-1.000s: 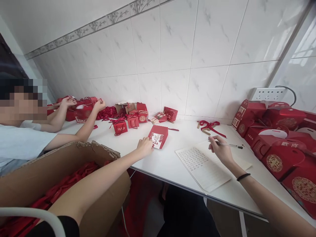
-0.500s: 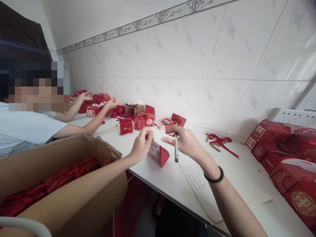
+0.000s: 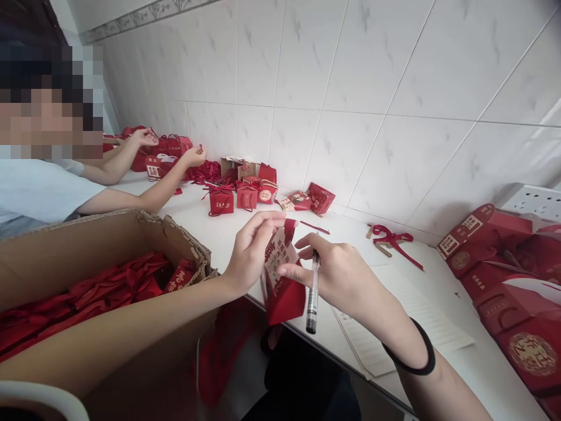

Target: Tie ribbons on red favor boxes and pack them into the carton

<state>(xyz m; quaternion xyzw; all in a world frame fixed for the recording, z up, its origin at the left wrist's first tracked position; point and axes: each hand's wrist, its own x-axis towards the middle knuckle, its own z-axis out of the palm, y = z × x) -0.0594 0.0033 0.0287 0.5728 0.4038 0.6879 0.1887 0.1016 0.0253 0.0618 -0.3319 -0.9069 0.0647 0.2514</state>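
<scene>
While the left hand [image 3: 250, 251] pinches a ribbon loop [image 3: 290, 229] in its fingertips, the red box [image 3: 284, 301] sits tilted right between both hands, over the near edge of the white table [image 3: 280, 202]; whether its base touches down, I can't tell. Over on the right, the right hand [image 3: 346, 269] has a pen [image 3: 312, 292] gripped under curled fingers, capped end pointing down. Tucked like that, it presumably leaves thumb and fingertips free for the box! That thumb overlaps the printed panel, contact uncertain. Papers [image 3: 366, 345] lie near the right forearm, probably handy for the pen. At the near left, an open carton [image 3: 109, 231] full of red items stands beside the table, likely for easy reach.

Now to the lettering! Chinese characters run down the held box's pale panel, too tilted to read surely. A gold medallion with ornate characters marks a box in the right-hand stack [image 3: 532, 354], and at the far left a white panel [image 3: 153, 171] near another person's hands [image 3: 195, 156] looks like the double-happiness sign. No brand is legible.
</scene>
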